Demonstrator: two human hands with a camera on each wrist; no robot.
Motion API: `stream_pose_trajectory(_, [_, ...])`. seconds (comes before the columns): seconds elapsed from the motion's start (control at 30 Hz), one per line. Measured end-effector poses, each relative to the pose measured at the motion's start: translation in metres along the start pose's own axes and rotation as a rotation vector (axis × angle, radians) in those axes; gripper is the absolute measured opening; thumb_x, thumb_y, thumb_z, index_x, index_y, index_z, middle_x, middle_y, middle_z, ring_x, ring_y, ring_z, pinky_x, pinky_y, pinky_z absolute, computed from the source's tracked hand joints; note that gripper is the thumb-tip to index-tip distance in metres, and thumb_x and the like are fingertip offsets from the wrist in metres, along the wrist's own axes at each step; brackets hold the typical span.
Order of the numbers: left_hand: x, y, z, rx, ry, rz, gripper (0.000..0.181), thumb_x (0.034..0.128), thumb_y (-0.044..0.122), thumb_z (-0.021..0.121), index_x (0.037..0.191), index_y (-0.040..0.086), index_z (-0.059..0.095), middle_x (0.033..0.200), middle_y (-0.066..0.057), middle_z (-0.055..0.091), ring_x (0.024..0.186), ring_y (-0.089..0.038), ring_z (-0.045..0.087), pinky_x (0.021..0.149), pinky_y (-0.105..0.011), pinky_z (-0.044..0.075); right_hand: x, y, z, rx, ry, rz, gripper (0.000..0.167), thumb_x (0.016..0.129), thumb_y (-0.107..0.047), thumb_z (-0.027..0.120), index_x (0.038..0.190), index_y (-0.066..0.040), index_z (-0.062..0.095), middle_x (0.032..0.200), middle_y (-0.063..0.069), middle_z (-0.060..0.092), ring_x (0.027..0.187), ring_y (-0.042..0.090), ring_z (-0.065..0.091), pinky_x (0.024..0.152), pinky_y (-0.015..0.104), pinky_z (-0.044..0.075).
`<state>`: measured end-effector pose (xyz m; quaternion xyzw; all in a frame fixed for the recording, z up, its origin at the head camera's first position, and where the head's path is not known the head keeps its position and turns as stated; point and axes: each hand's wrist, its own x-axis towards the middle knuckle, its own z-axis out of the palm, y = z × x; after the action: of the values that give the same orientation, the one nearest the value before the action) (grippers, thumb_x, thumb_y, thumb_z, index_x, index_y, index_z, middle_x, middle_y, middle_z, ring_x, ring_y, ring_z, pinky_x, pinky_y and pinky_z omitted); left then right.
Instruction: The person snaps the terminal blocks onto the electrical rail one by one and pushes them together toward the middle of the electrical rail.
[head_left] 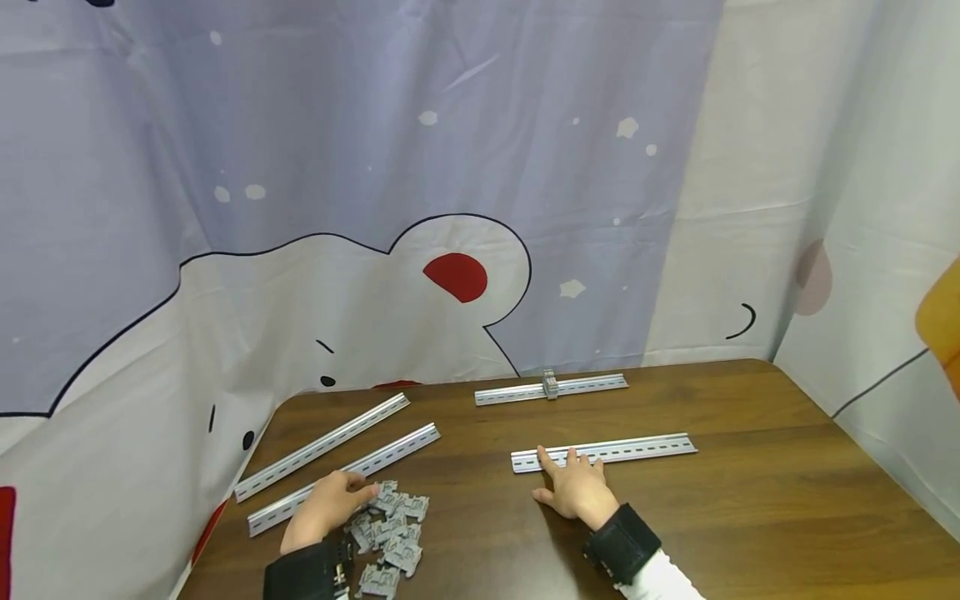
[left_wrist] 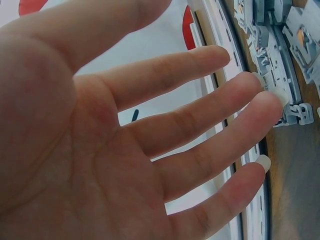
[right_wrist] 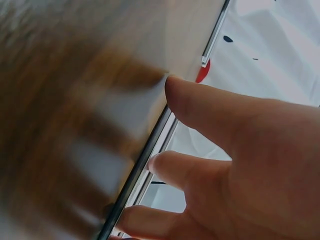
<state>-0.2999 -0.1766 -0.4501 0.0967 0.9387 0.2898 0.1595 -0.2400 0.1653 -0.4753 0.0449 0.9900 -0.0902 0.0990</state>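
Note:
In the head view my left hand point(head_left: 327, 505) is over the near left rail point(head_left: 390, 454), its fingertips by a pile of grey clip-like parts point(head_left: 401, 550). The left wrist view shows this hand point(left_wrist: 165, 135) with fingers extended and spread, holding nothing, beside the grey parts point(left_wrist: 280, 60). My right hand point(head_left: 576, 487) has its fingertips on a slotted metal rail point(head_left: 645, 449) at the right. Seen from the right wrist, the fingers of this hand point(right_wrist: 210, 160) reach the rail's edge point(right_wrist: 142, 175), thumb apart from it.
A further slotted rail point(head_left: 322, 446) lies slanted at the far left. At the back of the wooden table point(head_left: 750, 517), another rail point(head_left: 592, 384) carries a small grey block point(head_left: 550, 385). A patterned curtain point(head_left: 360, 167) hangs behind the table.

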Motion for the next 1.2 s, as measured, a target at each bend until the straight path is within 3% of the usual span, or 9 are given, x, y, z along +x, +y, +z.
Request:
stream_pose_trajectory(0.57, [0.000, -0.004, -0.001, 0.000, 0.057, 0.010, 0.048, 0.0934, 0.028, 0.062, 0.122, -0.010, 0.060, 0.117, -0.027, 0.064, 0.105, -0.041, 0.063, 0.086, -0.051, 0.051, -0.001, -0.018, 0.002, -0.021, -0.005, -0.029, 0.071, 0.088, -0.048, 0.064, 0.148, -0.019, 0.038, 0.142, 0.035, 0.041, 0.132, 0.051, 0.040, 0.109, 0.061, 0.028])
stream_pose_trajectory(1.03, [-0.004, -0.008, -0.002, 0.001, 0.062, -0.014, 0.046, 0.0943, 0.027, 0.060, 0.122, -0.010, 0.060, 0.116, -0.027, 0.064, 0.103, -0.041, 0.062, 0.083, -0.051, 0.051, -0.002, -0.027, 0.004, -0.050, 0.005, -0.062, 0.070, 0.088, -0.049, 0.064, 0.146, -0.018, 0.042, 0.139, 0.034, 0.045, 0.129, 0.050, 0.043, 0.107, 0.059, 0.032])
stream_pose_trajectory(1.2, [-0.003, -0.006, 0.001, 0.015, 0.075, 0.011, 0.039, 0.0934, 0.025, 0.062, 0.115, -0.007, 0.065, 0.113, -0.025, 0.066, 0.102, -0.039, 0.063, 0.082, -0.050, 0.052, -0.003, -0.030, 0.004, -0.034, -0.001, -0.066, 0.068, 0.088, -0.048, 0.063, 0.145, -0.017, 0.044, 0.138, 0.035, 0.046, 0.128, 0.052, 0.044, 0.106, 0.057, 0.035])
